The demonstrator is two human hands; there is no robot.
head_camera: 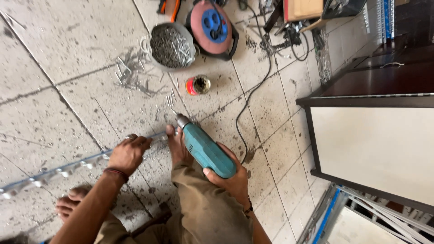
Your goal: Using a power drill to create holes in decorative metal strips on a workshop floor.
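Metal strip (58, 171): long, pale, with raised tabs along it; lies flat on the tiled floor (54, 58), running from lower left up toward the drill tip.
Left hand (129, 153): fingers curled down and closed on the strip, pressing it to the floor just left of the working end; best kept bearing straight down so the strip cannot spin or lift.
Foot (178, 147): bare, set on the strip's end beside the chuck; toes close to the bit, better kept clear of it.
Drill (205, 151): teal body, grey chuck (182, 121) pointing up-left and down at the strip's end; bit itself too small to make out. Upright, steady pressure judged best.
Right hand (230, 178): fingers wrapped shut around the drill's grip.
Cord (253, 90): black, trails from behind the drill toward the reel; worth keeping slack and away from the chuck.
Small can (198, 85): red, open, near the drill tip.
Bowl of nails (172, 45): grey, full, well apart; loose nails scattered beside it.
Cable reel (213, 25): red and blue, touching the bowl's right side.
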